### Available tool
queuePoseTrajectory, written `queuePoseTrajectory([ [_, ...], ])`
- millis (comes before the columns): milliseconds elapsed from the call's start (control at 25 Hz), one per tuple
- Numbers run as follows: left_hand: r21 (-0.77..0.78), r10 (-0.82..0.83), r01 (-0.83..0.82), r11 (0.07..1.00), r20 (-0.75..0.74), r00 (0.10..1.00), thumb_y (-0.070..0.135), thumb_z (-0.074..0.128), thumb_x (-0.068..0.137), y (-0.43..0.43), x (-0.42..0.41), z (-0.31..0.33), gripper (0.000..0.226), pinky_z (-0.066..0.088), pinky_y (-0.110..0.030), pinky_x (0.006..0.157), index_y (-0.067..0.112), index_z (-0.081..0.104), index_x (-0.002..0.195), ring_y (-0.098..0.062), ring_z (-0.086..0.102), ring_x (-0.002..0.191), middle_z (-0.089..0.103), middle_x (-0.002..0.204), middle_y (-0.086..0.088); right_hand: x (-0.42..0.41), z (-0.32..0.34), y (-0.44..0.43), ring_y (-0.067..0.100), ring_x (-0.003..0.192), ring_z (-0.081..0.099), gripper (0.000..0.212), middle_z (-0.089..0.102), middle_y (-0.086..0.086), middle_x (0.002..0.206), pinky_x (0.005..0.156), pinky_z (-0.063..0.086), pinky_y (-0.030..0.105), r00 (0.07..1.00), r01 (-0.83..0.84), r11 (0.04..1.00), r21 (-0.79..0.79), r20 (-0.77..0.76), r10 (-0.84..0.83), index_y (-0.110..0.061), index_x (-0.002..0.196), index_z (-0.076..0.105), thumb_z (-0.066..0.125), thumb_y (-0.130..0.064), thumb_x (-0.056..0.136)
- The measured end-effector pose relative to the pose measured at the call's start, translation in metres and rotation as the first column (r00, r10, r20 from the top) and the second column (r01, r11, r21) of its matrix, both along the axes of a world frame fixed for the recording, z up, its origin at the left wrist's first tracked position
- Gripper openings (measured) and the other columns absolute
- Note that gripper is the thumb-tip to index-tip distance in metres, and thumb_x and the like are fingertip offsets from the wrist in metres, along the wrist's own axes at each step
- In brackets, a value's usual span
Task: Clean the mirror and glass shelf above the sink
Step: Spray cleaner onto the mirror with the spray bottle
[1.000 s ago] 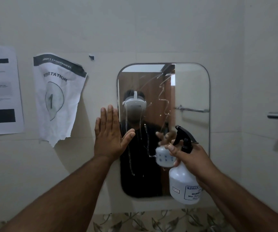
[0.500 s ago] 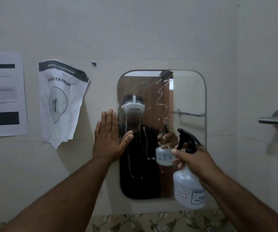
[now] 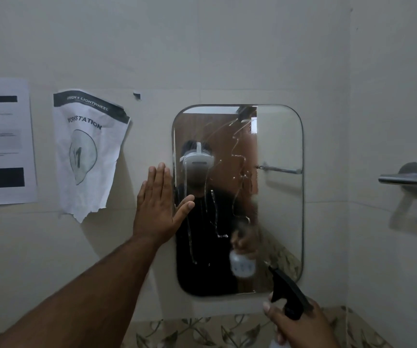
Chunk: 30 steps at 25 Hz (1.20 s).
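A pale tiled wall (image 3: 202, 46) is seen across the whole view. At nine o'clock a flat printed sheet (image 3: 1, 141) with black bars is fixed to it. Just beside that, towards ten o'clock, a crumpled sheet (image 3: 89, 151) is hung, torn along its lower edge and marked "WORKSTATION". A small dark mark (image 3: 137, 95) is found near its upper right corner. At three o'clock a grey metal fitting (image 3: 413, 178) is mounted on the side wall, its shadow cast below. At six o'clock a band of leaf-patterned tiles (image 3: 202, 330) is laid.
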<state>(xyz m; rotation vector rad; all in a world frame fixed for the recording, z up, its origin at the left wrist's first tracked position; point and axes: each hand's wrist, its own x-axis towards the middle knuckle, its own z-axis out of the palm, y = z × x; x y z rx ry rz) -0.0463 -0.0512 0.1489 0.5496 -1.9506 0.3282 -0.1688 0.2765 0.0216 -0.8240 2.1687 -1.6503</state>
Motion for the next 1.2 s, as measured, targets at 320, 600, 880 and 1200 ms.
queuePoseTrajectory([
  [320,0.011,-0.008,0.008,1.000,0.013,1.000,0.076,0.026,0.102,0.001,0.003,0.001,0.096,0.007,-0.051,0.136,0.021,-0.011,0.172,-0.018,-0.017,0.167,-0.020,0.180,0.003,-0.017,-0.033,0.009,-0.013,0.052,0.060,0.085,0.072,0.021,0.087,0.044,0.045,0.005,0.967,0.198,0.972,-0.127,-0.137,-0.215,0.027,0.111,0.062,0.099,-0.025,0.055],
  [600,0.004,-0.007,0.007,1.000,0.017,1.000,0.076,0.026,0.103,-0.003,0.004,0.000,0.095,0.008,-0.048,0.135,0.021,-0.010,0.172,-0.017,-0.016,0.167,-0.018,0.180,0.004,-0.044,0.089,0.042,0.009,0.044,0.063,0.033,0.069,0.007,0.051,0.062,0.048,0.032,0.929,0.272,0.910,-0.313,-0.160,-0.332,-0.013,0.073,0.073,0.083,-0.042,0.084],
  [880,0.007,-0.002,0.002,1.000,0.026,1.000,0.074,0.030,0.104,0.000,0.007,0.002,0.094,0.006,-0.044,0.134,0.021,-0.008,0.172,-0.016,-0.016,0.167,-0.016,0.181,0.004,-0.015,0.143,0.016,0.009,0.051,0.067,0.018,0.069,0.002,0.056,0.060,0.050,0.027,0.935,-0.009,0.931,-0.366,-0.333,-0.122,-0.030,0.097,0.073,0.080,-0.043,0.087],
  [1200,0.024,-0.034,0.033,0.999,0.036,0.999,0.071,0.032,0.106,0.004,0.013,0.006,0.091,0.006,-0.042,0.133,0.022,-0.006,0.172,-0.013,-0.016,0.167,-0.014,0.181,0.005,0.038,0.053,-0.028,0.015,0.059,0.068,0.022,0.072,-0.003,0.065,0.063,0.059,0.031,0.963,-0.233,0.953,-0.195,-0.185,0.198,-0.022,0.097,0.071,0.085,-0.036,0.085],
])
